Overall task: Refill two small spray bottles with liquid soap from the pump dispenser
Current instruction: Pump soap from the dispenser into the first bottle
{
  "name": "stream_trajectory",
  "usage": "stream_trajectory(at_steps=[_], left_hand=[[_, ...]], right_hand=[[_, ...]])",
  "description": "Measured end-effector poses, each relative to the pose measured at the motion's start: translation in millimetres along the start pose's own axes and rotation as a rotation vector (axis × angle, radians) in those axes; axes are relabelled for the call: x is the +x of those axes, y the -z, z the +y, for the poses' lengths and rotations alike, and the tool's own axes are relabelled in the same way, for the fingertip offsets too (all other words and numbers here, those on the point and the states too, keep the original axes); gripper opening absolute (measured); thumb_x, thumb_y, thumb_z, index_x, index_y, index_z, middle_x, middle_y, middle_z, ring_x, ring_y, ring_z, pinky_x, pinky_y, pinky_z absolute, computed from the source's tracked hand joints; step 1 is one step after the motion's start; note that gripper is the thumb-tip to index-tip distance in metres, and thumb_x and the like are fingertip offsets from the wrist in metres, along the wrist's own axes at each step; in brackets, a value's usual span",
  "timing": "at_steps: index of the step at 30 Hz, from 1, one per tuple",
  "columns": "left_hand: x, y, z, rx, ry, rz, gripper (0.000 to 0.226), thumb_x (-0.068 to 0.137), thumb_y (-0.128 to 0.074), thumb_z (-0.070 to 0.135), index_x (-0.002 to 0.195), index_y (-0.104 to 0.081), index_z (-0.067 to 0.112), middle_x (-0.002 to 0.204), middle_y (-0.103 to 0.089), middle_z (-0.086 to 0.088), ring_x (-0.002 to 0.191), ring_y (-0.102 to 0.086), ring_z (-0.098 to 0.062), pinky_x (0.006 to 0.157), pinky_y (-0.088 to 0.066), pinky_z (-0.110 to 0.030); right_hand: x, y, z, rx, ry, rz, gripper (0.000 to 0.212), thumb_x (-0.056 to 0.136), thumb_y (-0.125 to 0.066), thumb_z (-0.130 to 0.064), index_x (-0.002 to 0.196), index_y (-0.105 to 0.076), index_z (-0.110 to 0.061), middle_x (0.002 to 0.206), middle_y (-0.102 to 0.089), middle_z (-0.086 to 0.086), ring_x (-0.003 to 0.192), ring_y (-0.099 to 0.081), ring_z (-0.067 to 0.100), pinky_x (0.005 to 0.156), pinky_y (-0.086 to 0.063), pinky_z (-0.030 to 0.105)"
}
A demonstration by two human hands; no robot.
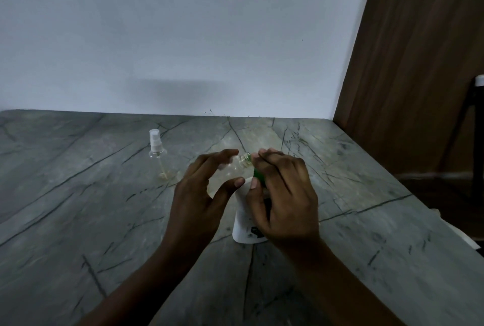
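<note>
The left hand curls round a clear small spray bottle with no cap, as we read it, fingers over the far side and thumb on the near side. The bottle lies tilted, its threaded neck pointing right. The right hand grips the green pump head of the pump dispenser, fingers curled over it and thumb on its left side. The neck sits just beside the green head; we cannot tell whether they touch. The dispenser's white body stands upright on the grey veined tabletop, under both hands. Farther off to the left we see a second spray bottle, upright with its white sprayer on, well apart from the hands. A pale wall rises behind, and a wooden panel stands at the right.
</note>
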State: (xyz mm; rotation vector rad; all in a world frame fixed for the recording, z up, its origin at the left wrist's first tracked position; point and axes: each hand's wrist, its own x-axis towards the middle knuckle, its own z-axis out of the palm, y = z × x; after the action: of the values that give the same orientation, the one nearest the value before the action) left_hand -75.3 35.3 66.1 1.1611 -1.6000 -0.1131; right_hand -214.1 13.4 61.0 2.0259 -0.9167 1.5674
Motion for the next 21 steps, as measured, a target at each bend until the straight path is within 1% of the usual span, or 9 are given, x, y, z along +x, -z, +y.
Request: stream_trajectory(at_steps=[2, 7, 10, 13, 18, 21], left_hand=[[-1.9, -0.7, -0.9, -0.001, 0.005, -0.017, 0.04, 0.077, -0.056, 0.042, 0.116, -0.053, 0.037, 0.105, -0.049, 0.031, 0.101, -0.047, 0.019, 0.079, -0.035, 0.002], [-1.0, 0.1, -2.4, -0.011, 0.001, -0.017, 0.04, 0.077, -0.057, 0.041, 0.116, -0.054, 0.034, 0.105, -0.05, 0.029, 0.101, -0.047, 0.019, 0.08, -0.036, 0.001], [1.3, 0.5, 0.2, -0.003, -0.001, -0.002, 0.041, 0.076, -0.057, 0.042, 0.117, -0.053, 0.035, 0.103, -0.049, 0.03, 0.1, -0.047, 0.021, 0.078, -0.037, 0.001], [2.9, 1.7, 1.7, 0.004, -0.013, 0.015, 0.043, 0.076, -0.057, 0.042, 0.118, -0.052, 0.035, 0.104, -0.05, 0.027, 0.099, -0.05, 0.015, 0.073, -0.041, -0.002], [4.4, 3.0, 4.1, -0.008, -0.014, 0.027, 0.043, 0.077, -0.06, 0.039, 0.119, -0.055, 0.031, 0.104, -0.051, 0.026, 0.1, -0.054, 0.008, 0.072, -0.043, -0.004], [4.2, 1.6, 4.3, -0.011, -0.019, 0.028, 0.042, 0.078, -0.065, 0.032, 0.119, -0.056, 0.029, 0.103, -0.052, 0.026, 0.102, -0.054, 0.006, 0.074, -0.044, -0.005]], right_hand=[[-2.3, 0.2, -0.8, 0.003, -0.003, 0.007, 0.034, 0.092, -0.047, -0.016, 0.1, -0.069, 0.008, 0.099, -0.068, 0.018, 0.102, -0.056, 0.024, 0.099, -0.034, 0.016], [0.3, -1.9, -1.2, -0.013, -0.002, 0.013, 0.031, 0.087, -0.051, -0.015, 0.098, -0.07, 0.007, 0.097, -0.068, 0.017, 0.1, -0.056, 0.023, 0.096, -0.036, 0.016], [5.8, 0.2, -0.5, -0.024, 0.015, -0.002, 0.027, 0.085, -0.054, -0.012, 0.098, -0.07, 0.005, 0.098, -0.068, 0.016, 0.099, -0.054, 0.022, 0.09, -0.039, 0.018], [11.0, 2.8, 0.2, -0.038, 0.046, -0.002, 0.025, 0.084, -0.054, -0.009, 0.098, -0.07, 0.005, 0.099, -0.067, 0.017, 0.098, -0.054, 0.024, 0.086, -0.044, 0.024], [12.6, 5.9, 1.1, -0.054, 0.065, -0.019, 0.028, 0.084, -0.053, -0.01, 0.101, -0.069, 0.006, 0.101, -0.067, 0.018, 0.101, -0.053, 0.024, 0.089, -0.044, 0.026], [10.4, 6.3, -0.4, -0.057, 0.037, -0.029, 0.03, 0.085, -0.052, -0.011, 0.104, -0.068, 0.005, 0.104, -0.066, 0.018, 0.104, -0.052, 0.025, 0.092, -0.042, 0.024]])
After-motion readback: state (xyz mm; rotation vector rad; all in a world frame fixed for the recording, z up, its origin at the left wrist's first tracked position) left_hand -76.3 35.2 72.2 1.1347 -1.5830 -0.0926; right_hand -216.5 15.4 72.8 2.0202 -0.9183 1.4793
